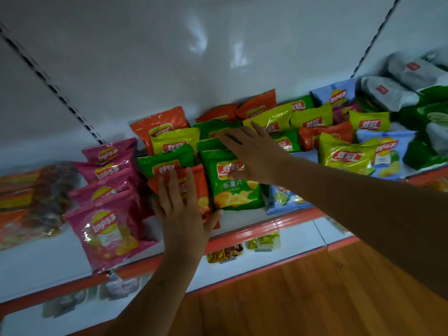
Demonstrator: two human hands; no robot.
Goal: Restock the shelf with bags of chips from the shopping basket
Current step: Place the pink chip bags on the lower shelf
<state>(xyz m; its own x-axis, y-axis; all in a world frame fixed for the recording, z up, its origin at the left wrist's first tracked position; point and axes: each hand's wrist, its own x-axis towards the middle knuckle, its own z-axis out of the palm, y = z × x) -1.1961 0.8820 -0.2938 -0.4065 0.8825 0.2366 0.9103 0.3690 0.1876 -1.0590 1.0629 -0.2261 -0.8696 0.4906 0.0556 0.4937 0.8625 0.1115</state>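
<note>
A white shelf with a red front edge (254,229) holds many chip bags in rows. My left hand (181,214) lies flat with spread fingers on an orange chip bag (201,183) at the shelf's front. My right hand (252,154) rests palm down, fingers spread, on a row of green chip bags (232,190); its thumb touches the front green bag. Neither hand grips a bag. Pink bags (109,229) stand in a row to the left. Yellow-green bags (344,156) and light blue bags (388,154) fill the right side. The shopping basket is out of view.
Grey packs (388,93) and dark green packs (421,117) sit at the far right. Clear packs of orange snacks (26,202) lie at the far left. A lower shelf (266,241) holds small snack packs. Wooden floor (303,299) shows below.
</note>
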